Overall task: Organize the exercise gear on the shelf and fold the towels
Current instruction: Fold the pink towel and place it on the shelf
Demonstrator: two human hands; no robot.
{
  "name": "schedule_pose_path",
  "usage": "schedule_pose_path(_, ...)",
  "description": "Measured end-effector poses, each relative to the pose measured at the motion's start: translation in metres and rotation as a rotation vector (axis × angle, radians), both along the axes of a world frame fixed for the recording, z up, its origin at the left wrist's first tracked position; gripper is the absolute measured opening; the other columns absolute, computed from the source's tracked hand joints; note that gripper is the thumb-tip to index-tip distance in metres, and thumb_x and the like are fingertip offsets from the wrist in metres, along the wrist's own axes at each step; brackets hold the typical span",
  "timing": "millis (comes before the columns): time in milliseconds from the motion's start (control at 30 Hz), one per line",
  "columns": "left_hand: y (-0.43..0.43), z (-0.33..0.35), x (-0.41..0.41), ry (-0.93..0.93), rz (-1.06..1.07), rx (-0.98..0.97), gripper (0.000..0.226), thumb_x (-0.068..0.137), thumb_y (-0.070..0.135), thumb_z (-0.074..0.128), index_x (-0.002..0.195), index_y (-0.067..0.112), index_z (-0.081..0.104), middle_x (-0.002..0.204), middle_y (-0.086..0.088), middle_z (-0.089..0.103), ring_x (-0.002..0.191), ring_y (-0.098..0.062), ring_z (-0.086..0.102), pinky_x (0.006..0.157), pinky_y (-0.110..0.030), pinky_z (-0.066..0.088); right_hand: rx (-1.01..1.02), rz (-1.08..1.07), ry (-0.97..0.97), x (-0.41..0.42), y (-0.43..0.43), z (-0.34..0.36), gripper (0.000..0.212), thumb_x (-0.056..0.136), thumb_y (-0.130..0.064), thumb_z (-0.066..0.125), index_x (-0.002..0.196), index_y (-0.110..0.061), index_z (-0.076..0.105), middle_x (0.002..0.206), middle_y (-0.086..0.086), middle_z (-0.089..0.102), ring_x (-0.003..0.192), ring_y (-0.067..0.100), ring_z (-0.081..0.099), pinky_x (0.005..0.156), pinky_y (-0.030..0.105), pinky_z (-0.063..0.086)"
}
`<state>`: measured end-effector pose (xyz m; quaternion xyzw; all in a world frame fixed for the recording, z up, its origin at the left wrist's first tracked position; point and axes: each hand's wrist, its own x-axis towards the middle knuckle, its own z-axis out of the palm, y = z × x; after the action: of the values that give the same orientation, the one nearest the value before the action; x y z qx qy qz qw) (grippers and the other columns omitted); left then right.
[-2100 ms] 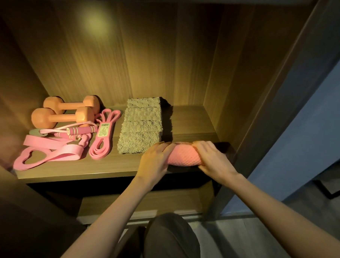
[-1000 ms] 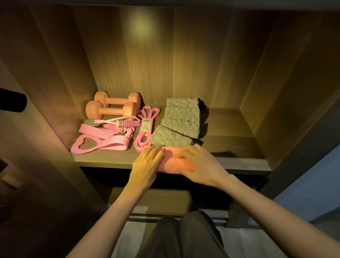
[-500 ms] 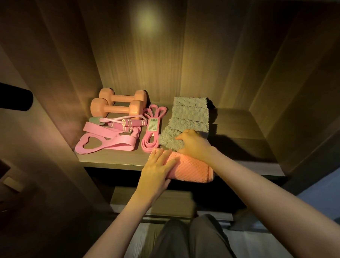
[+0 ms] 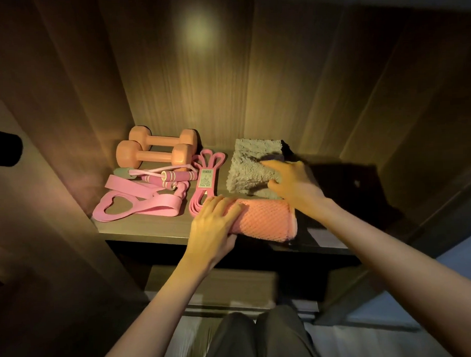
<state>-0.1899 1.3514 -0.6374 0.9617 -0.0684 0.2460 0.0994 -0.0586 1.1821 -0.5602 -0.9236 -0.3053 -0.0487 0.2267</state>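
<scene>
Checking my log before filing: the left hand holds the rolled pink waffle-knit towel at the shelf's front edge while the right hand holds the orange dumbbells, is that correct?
No: the head view shows the right hand holding the folded grey fluffy towel, not the orange dumbbells, which lie untouched. The left hand does hold the rolled pink waffle-knit towel at the front edge of the wooden shelf.

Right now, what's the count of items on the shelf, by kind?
Dumbbells: 2
Jump rope: 1
Resistance bands: 2
Towels: 2 (grey towel, pink towel)
Total: 7
</scene>
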Motion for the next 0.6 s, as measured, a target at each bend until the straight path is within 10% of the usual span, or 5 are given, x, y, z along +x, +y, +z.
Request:
schedule_pose_path(233, -0.014, -0.007, 0.043, -0.025, -0.011, 0.025, 0.067, 0.051, 0.014, 0.077, 0.114, 0.015, 0.055, 0.110, -0.006, 0.060, 0.096, -0.025, 0.058, 0.085, -0.037, 0.050, 0.083, -0.031, -0.219, 0.055, -0.002, 0.011, 0.048, 0.090, -0.009, 0.061, 0.136, -0.016, 0.053, 0.080, 0.006, 0.071, 0.046, -0.008, 0.041, 0.048, 0.006, 0.032)
schedule_pose_path(600, -0.007, -0.032, 0.083, 0.020, -0.110, -0.026, 0.057, 0.068, 0.044, 0.052, 0.119, 0.020, 0.055, 0.113, 0.004, 0.065, 0.105, -0.021, 0.059, 0.097, -0.038, 0.045, -0.006, -0.127, -0.393, 0.132, 0.054, -0.001, 0.053, 0.093, -0.012, 0.057, 0.142, -0.028, 0.045, 0.110, 0.013, 0.070, 0.089, 0.025, 0.068, 0.077, 0.037, 0.056)
